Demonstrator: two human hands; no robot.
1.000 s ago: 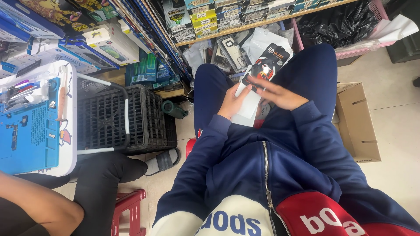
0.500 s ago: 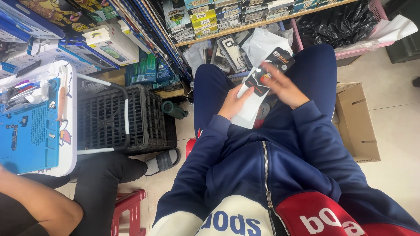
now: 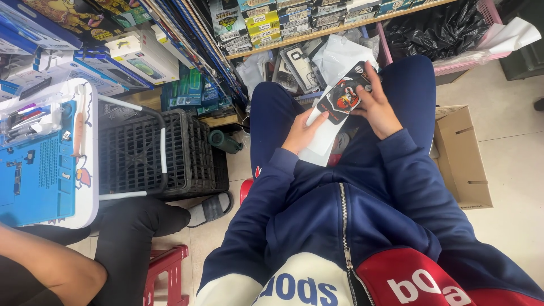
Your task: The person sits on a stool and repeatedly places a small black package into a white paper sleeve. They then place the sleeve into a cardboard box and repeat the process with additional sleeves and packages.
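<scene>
A black phone case (image 3: pixel 347 93) with a red and white picture on it lies on a long white package sleeve (image 3: pixel 324 134) over my lap. My right hand (image 3: pixel 377 107) grips the case at its right edge, thumb across its top. My left hand (image 3: pixel 301 134) holds the white sleeve from the left, fingers under its lower part. Both hands rest between my knees in blue trousers.
A brown cardboard box (image 3: pixel 462 158) stands on the floor at right. A black plastic crate (image 3: pixel 161 153) sits at left beside a blue work mat on a white table (image 3: pixel 39 164). Shelves with boxed goods (image 3: pixel 272 22) and bagged cases fill the back. Another person's arm (image 3: pixel 45 266) and leg are bottom left.
The black case has slid up and to the right, further out of the white sleeve, with my right hand moving with it. My left hand stayed on the sleeve.
</scene>
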